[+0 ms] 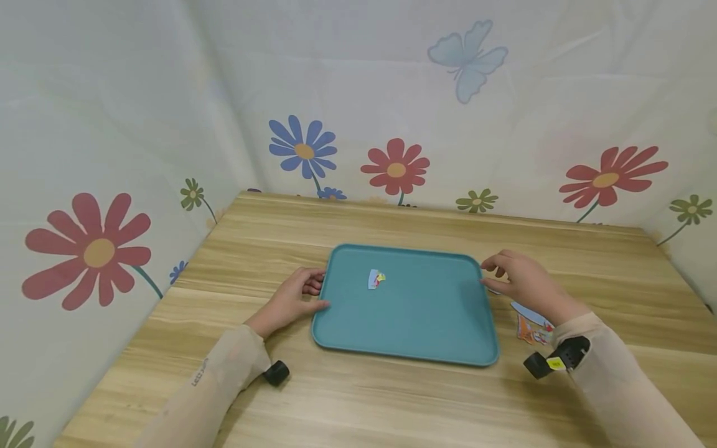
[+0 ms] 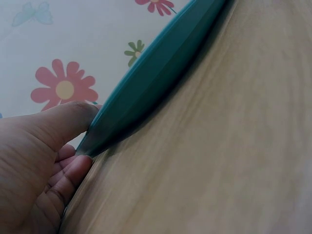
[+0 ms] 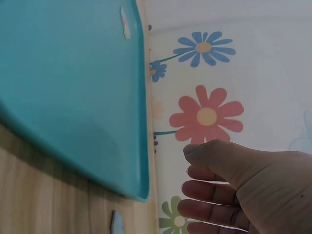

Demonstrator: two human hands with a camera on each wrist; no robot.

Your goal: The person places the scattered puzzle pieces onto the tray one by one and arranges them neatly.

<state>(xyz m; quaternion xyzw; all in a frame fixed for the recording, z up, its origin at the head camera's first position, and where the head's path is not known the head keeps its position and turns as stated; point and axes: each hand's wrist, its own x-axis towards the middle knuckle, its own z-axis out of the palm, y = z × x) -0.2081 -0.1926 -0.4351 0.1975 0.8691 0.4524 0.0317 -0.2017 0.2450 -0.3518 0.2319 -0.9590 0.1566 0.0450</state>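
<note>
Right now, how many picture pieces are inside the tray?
1. That picture piece lies left of the tray's middle, toward the far edge. Other pieces lie on the table beneath the right hand, partly hidden.

A light-brown wood-grain table (image 1: 364,404) stretches across the lower half of the frame, bearing a round-cornered teal tray (image 1: 414,317) at center. Right of center, partly hidden, lie flat cutouts, one pale blue (image 1: 526,312), the other orange-patterned (image 1: 525,330), close beside each other.
</note>
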